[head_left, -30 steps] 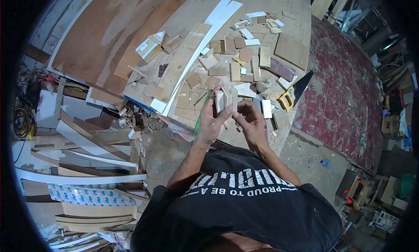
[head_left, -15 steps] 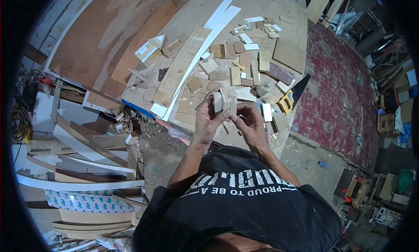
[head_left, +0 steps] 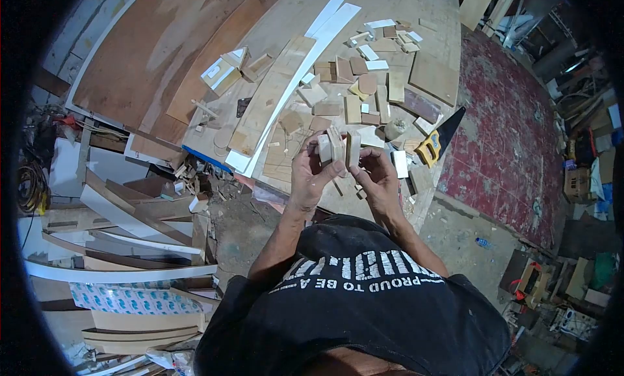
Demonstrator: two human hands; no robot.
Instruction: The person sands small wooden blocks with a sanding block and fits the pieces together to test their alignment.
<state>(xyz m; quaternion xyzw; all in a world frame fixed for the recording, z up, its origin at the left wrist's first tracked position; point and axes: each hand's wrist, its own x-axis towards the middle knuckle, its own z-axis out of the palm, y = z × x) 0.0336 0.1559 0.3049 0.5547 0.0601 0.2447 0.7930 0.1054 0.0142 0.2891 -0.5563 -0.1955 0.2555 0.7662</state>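
Workbench [head_left: 416,12] littered with offcuts, handsaw [head_left: 437,140] at 3 o'clock of hands. Left hand [head_left: 309,174] clamps upright wood pieces [head_left: 330,147], long axis toward 12. Right hand [head_left: 377,174] pinches outermost piece [head_left: 353,148], touching stack's 3 o'clock side.

This is a woodworking shop. The workbench [head_left: 416,5] is strewn with small wood offcuts [head_left: 354,83], a hand saw [head_left: 437,140] with a yellow handle lies at its edge, long cut boards [head_left: 130,226] pile up on the dusty floor, and coiled cable [head_left: 29,184] hangs nearby.
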